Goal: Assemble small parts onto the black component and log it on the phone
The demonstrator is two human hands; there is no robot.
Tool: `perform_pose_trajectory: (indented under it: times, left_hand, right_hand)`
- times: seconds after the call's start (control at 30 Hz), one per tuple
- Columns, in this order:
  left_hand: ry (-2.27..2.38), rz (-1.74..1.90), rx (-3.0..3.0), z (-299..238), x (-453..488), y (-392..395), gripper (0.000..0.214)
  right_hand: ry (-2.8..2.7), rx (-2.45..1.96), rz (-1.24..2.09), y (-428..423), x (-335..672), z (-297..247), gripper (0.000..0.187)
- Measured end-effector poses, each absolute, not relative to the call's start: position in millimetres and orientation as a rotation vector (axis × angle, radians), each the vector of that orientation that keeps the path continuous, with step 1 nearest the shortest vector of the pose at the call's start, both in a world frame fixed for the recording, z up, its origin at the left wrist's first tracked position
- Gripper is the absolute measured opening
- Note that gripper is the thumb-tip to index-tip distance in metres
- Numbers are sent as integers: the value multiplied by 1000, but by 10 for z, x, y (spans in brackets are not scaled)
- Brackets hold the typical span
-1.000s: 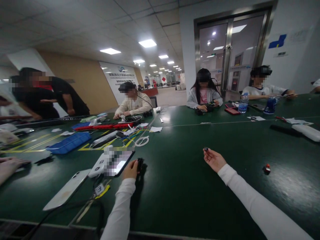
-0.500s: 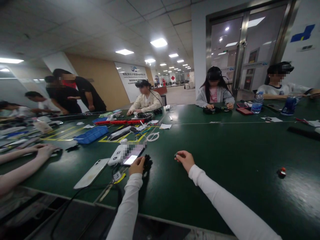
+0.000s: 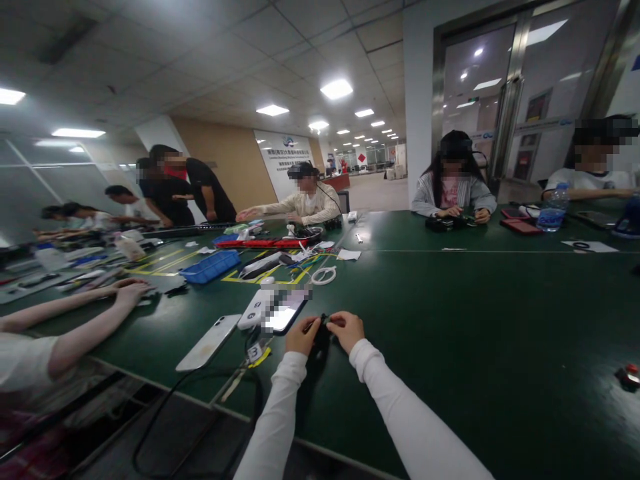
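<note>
My left hand (image 3: 301,335) is closed, its fingers pinching a small black object (image 3: 324,319) whose kind I cannot make out. My right hand (image 3: 349,330) is closed too, its fingertips pressed together at the right side of that object on a tiny dark grey-green piece, mostly hidden by the fingers. Both hands meet just above the green table (image 3: 430,347). Beyond my left hand lies a phone with a lit screen (image 3: 284,319), beside a white box-like device (image 3: 253,309). Whether the two held pieces touch is too small to tell.
A white phone (image 3: 209,343) and a black cable (image 3: 173,387) lie to the left. Farther back are a blue tray (image 3: 210,267), a coiled white cable (image 3: 324,275) and a water bottle (image 3: 553,208). A small red-and-black item (image 3: 629,377) sits far right. Co-workers sit around; one's forearms (image 3: 95,317) rest at left.
My right hand has moved left with the small piece and met my left hand at the black object. The view has turned slightly, shifting the scene. A co-worker across the table has stretched out an arm.
</note>
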State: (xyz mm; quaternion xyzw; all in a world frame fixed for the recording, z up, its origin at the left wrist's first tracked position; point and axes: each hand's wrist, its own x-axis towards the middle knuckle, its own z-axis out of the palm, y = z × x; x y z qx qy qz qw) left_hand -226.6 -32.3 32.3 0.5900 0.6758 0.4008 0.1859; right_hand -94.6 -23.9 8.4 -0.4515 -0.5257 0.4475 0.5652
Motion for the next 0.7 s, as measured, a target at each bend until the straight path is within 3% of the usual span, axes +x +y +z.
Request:
perform_pose_trajectory:
  times: [0.7]
  left_hand:
    - [1737,1173,1634,330,-2241,-346,34]
  right_hand:
    - [-1461,-1089,832,-237,-963,21,13]
